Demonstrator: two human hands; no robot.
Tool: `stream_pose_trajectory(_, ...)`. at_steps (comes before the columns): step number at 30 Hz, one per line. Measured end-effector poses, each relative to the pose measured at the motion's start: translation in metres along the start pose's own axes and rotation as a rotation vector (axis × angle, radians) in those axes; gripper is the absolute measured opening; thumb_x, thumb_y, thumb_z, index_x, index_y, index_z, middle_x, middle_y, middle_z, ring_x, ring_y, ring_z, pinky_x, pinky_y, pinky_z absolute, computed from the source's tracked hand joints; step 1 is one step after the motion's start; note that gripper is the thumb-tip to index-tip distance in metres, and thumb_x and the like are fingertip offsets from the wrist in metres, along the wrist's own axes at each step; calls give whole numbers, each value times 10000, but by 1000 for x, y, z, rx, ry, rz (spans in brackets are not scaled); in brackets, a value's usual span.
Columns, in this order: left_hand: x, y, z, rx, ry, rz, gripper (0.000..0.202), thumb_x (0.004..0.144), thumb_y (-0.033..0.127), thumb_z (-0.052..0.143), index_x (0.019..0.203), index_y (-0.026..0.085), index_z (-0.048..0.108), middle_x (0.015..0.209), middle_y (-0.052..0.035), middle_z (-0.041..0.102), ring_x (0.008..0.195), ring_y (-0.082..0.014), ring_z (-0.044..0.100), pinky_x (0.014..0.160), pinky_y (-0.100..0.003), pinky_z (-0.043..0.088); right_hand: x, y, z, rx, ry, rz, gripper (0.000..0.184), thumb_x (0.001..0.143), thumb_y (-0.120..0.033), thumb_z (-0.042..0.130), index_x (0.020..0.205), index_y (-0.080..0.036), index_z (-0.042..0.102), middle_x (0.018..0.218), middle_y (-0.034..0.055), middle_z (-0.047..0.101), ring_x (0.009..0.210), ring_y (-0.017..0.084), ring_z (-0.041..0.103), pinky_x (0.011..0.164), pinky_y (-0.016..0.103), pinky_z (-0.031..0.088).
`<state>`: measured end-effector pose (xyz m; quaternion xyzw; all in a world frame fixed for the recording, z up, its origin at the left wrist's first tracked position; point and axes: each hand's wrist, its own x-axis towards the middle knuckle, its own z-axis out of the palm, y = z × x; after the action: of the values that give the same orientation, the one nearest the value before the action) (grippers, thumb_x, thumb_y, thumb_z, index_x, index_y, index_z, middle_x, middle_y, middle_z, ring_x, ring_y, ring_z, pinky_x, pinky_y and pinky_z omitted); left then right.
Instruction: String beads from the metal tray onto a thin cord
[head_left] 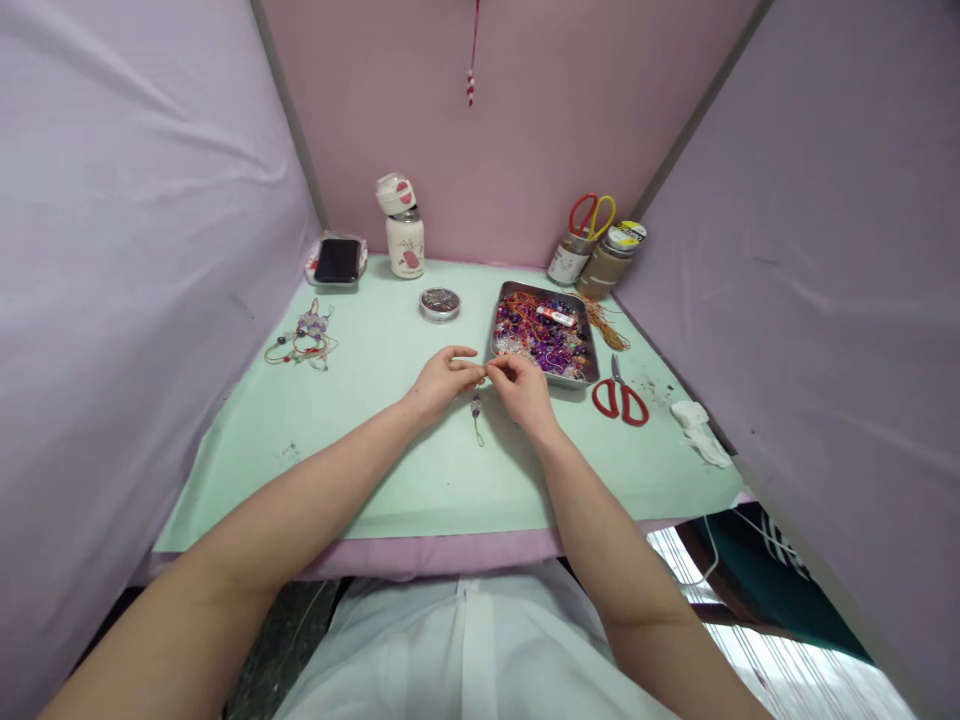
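Note:
My left hand [448,380] and my right hand [519,388] meet fingertip to fingertip over the table, just left of the bead tray. Both pinch at the same spot, where the end of a beaded cord [476,408] seems to be held; the cord's exact path into the fingers is too small to make out. Below the fingers hang purple and clear beads, ending in a thin greenish loop. Beside my right hand stands a dark metal tray [595,375] full of purple, red and clear beads, with a small red and white tube [556,316] on top.
Red-handled scissors [619,396] lie right of the tray, near orange cord [609,328] and a crumpled white tissue [700,433]. Behind stand two jars, one holding scissors [570,258]. A round container [439,304], bottle [406,245], phone [337,261] and beaded strings [306,337] sit left.

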<state>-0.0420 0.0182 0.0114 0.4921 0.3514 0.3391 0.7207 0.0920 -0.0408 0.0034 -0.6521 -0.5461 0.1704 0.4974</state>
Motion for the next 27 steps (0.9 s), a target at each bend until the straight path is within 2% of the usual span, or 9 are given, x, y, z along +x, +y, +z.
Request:
stream_pose_trajectory(4,3,-4,-2,31,-14,61,397,663,138,694,1017,166,518,732,26,618,588,-68,525,649,-260,409,-1,1,1,34,-31,43,179,785,-315,520,724,-201,643,647,15,631,630,167,553,617,278,429)
stream_pose_trajectory(7,4,-5,-3,26,-44,99,424,656,158,701,1035,174,512,754,23,631,649,-81,559,678,-260,411,-2,0,1,47,-40,86,189,781,-314,506,663,-204,607,587,1,598,592,162,527,594,276,416)
stream_pose_trajectory(10,4,-5,-3,8,-81,103,431,655,166,711,1037,173,512,772,13,642,695,-91,590,710,-266,423,-2,-1,0,37,-26,107,161,762,-296,515,661,-198,593,617,4,605,587,154,518,606,277,421)
stream_pose_trajectory(14,3,-4,-3,-8,-43,93,411,654,151,715,1013,171,517,764,6,646,678,-94,598,688,-263,426,-2,-3,0,5,66,21,149,751,-258,526,840,-185,622,795,31,649,655,150,542,658,281,444)
stream_pose_trajectory(17,2,-3,-2,9,23,104,393,662,135,701,1005,167,510,743,6,650,654,-94,600,652,-252,423,-3,-6,-1,-33,103,-72,132,777,-240,509,788,-186,628,829,43,639,679,146,541,675,280,444)
stream_pose_trajectory(20,1,-3,1,49,58,160,359,674,109,671,988,167,507,704,21,649,643,-94,610,682,-259,446,-4,-9,-1,-58,50,-89,168,795,-263,526,716,-185,651,759,36,635,646,144,535,668,284,439)
stream_pose_trajectory(23,1,-4,2,82,41,205,355,677,84,654,990,168,510,683,29,655,649,-104,629,738,-290,476,-4,-8,-1,-29,-9,-42,204,801,-312,551,716,-185,686,734,39,659,663,158,564,681,297,442)
stream_pose_trajectory(27,1,-6,3,89,5,187,388,669,49,651,1025,147,534,686,13,670,660,-119,645,783,-323,487,-1,-3,-2,25,-12,5,198,786,-315,565,694,-193,692,708,33,670,683,173,592,690,306,448)
